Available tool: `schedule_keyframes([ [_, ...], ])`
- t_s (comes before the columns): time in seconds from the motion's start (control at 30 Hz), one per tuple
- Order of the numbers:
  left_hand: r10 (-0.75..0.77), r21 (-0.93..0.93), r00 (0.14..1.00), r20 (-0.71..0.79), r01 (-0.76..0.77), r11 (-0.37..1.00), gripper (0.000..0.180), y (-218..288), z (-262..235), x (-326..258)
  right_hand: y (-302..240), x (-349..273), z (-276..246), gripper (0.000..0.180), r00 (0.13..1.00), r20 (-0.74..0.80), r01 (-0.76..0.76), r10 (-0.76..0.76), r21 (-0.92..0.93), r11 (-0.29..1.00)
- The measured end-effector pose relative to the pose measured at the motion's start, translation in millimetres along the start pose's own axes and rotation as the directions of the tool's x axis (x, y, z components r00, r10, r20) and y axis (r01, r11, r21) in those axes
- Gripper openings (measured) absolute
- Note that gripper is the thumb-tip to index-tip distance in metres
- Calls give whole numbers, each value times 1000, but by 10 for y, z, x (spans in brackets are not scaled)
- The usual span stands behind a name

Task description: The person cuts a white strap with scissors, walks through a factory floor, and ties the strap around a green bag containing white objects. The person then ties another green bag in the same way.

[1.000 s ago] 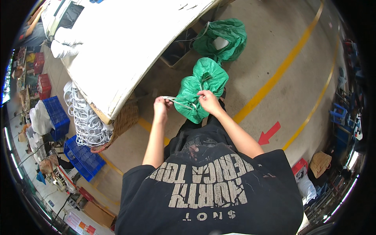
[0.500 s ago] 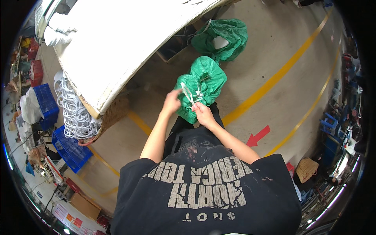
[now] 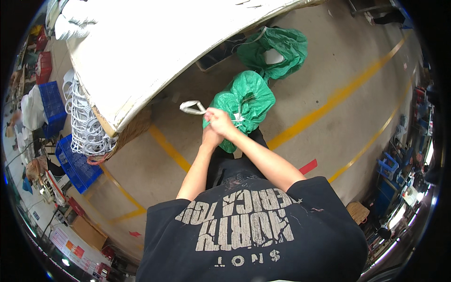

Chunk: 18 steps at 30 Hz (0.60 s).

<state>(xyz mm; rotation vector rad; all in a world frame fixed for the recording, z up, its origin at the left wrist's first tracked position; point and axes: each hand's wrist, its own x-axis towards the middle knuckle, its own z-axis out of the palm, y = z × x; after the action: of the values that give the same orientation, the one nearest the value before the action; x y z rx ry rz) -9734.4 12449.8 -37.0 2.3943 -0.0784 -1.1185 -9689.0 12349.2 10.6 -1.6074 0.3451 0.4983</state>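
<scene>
A filled green woven sack [image 3: 253, 94] stands between my legs, its mouth gathered at a white tie [image 3: 237, 117]. Over its left side my two hands meet. My right hand [image 3: 220, 122] is closed on a white strap [image 3: 191, 108], whose flat loop sticks out to the left past my fingers. Just below and against it, my left hand [image 3: 211, 138] looks closed; its fingertips are hidden behind the right hand, so what they hold does not show. Beyond this sack sits a second green sack [image 3: 293, 51], its mouth open around something white [image 3: 274, 57].
A large white-topped table [image 3: 136, 51] spans the upper left. White ropes [image 3: 87, 122] hang at its left end, near blue crates [image 3: 77, 164]. Yellow lines [image 3: 324, 108] cross the floor. Shelving with goods runs along the right, and a person's leg [image 3: 387, 18] shows at the upper right.
My right hand has moved left and up to meet my left hand, which has dropped lower. The white strap loop now points left, away from the sack's gathered mouth. The view has shifted slightly.
</scene>
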Motion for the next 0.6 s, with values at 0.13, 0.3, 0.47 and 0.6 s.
schedule_keyframes([
  [0.13, 311, 43, 937, -161, -308, 950, 35, -30, -98, -75, 89, 110, -412, 21, 988, -31, -147, 153, 135, 980],
  [0.3, -10, -270, 1000, -19, 5, 963, 25, 103, -242, 1, -7, -43, -851, 48, 944, 67, -323, 322, 376, 869],
  [0.47, 261, 156, 917, -302, -222, 962, 30, 495, -316, 234, -73, -468, -1352, 32, 911, -175, -171, 373, 662, 730],
  [0.6, 366, 432, 865, -344, -200, 879, 36, 752, -297, 450, 22, -866, -1720, 28, 891, -220, -118, 396, 731, 672],
])
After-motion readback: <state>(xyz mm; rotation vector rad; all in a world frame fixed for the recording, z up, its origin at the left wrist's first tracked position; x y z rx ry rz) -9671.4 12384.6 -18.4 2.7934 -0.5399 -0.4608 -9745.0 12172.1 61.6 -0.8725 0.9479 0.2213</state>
